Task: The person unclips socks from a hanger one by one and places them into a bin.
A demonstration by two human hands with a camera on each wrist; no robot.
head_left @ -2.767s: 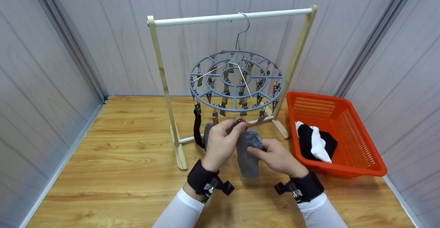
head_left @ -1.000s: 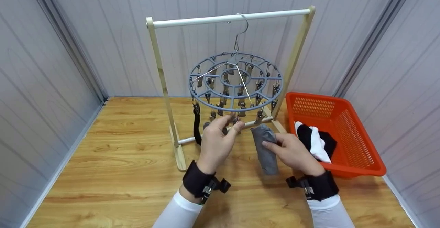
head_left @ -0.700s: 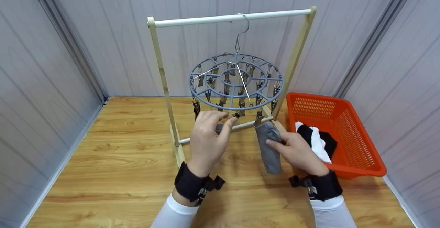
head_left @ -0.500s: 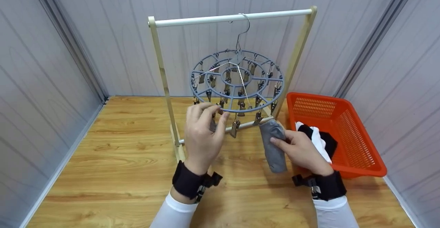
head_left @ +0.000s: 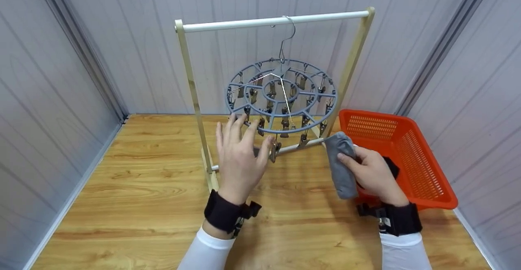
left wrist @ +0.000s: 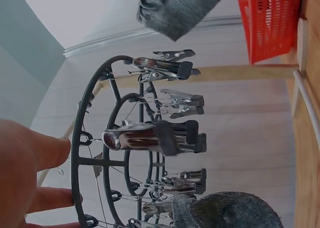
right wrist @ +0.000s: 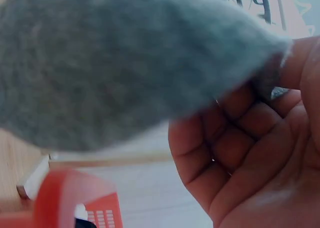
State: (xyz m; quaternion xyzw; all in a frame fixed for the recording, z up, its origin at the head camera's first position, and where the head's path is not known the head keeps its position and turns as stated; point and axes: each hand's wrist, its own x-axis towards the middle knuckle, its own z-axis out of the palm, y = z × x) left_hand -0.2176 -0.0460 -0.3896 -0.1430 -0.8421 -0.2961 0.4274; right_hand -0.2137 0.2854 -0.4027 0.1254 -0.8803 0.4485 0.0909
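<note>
A round blue-grey clip hanger (head_left: pixel 278 132) with several metal clips hangs from the rack. Beside its front rim my left hand (head_left: pixel 240 160) has its fingers spread and holds nothing; in the left wrist view the fingers reach the rim (left wrist: pixel 76 160). Close to its thumb dangles a bare clip (head_left: pixel 275 152). My right hand (head_left: pixel 372 172) pinches a grey sock (head_left: pixel 341 168) near its upper end, apart from the hanger and in front of the basket's left side. A second grey sock (left wrist: pixel 227 210) hangs low in the left wrist view, mostly hidden behind my left hand in the head view.
An orange basket (head_left: pixel 435 152) stands at the right with a black cloth item (head_left: pixel 391 167) in it, partly covered by my right hand. The rack's wooden posts (head_left: pixel 191 82) and top bar (head_left: pixel 244 23) frame the hanger on the wooden floor (head_left: pixel 142 205).
My left hand has let go of the clip, moved left and spread its fingers. The grey sock has gone right with my right hand, away from the clips. The hanger has turned slightly.
</note>
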